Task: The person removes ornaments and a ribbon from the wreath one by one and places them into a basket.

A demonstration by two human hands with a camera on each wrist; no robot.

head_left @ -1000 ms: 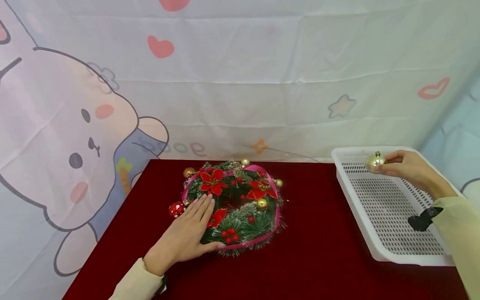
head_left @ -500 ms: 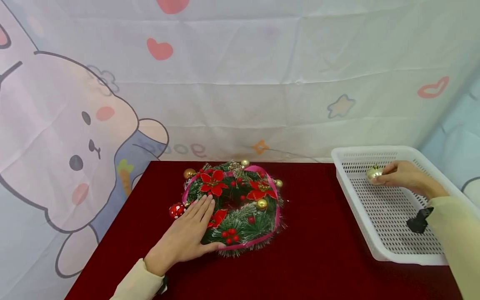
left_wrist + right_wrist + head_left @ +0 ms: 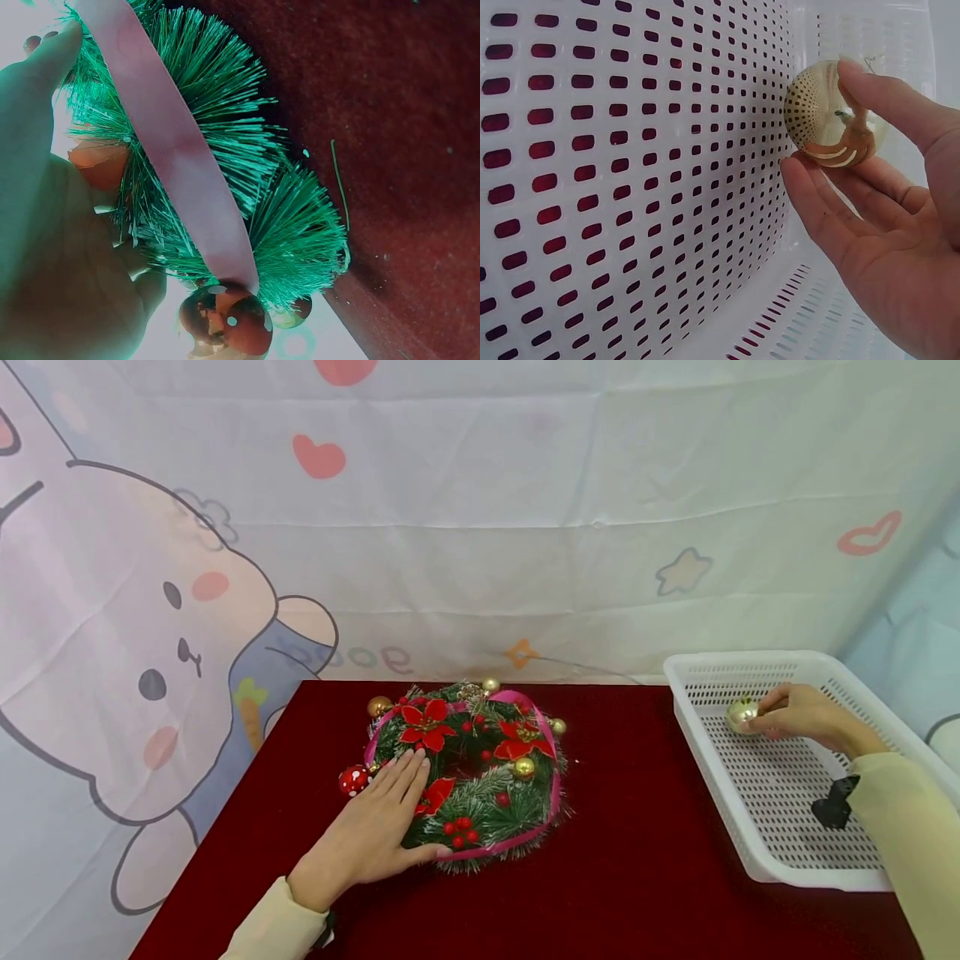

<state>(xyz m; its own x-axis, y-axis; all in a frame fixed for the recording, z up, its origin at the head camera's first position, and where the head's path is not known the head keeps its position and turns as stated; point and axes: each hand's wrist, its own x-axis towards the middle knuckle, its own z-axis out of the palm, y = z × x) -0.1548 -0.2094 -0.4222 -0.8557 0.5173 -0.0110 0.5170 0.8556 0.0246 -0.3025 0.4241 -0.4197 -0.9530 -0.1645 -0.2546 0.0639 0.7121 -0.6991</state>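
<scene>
Left hand [image 3: 375,831]: rests flat, fingers straight, on wreath [image 3: 483,797].
Right hand [image 3: 813,718]: pinches gold ball [image 3: 740,714], well apart from left.
Gold ball: sits inside white basket [image 3: 825,880], near far end; could roll if released unevenly, being round.

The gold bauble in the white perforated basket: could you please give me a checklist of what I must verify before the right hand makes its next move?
1. Gold bauble within the rim of the white perforated basket: ok.
2. Right hand in contact with it: ok, thumb and fingers are around it in the right wrist view.
3. Bauble free of the hand, if letting go is next: not ok, the thumb lies on it.
4. Bauble's weight carried by the basket floor: cannot tell; it is close to the floor, but support is not shown.
5. Left hand on the Christmas wreath: ok, it rests on its left side.
</scene>
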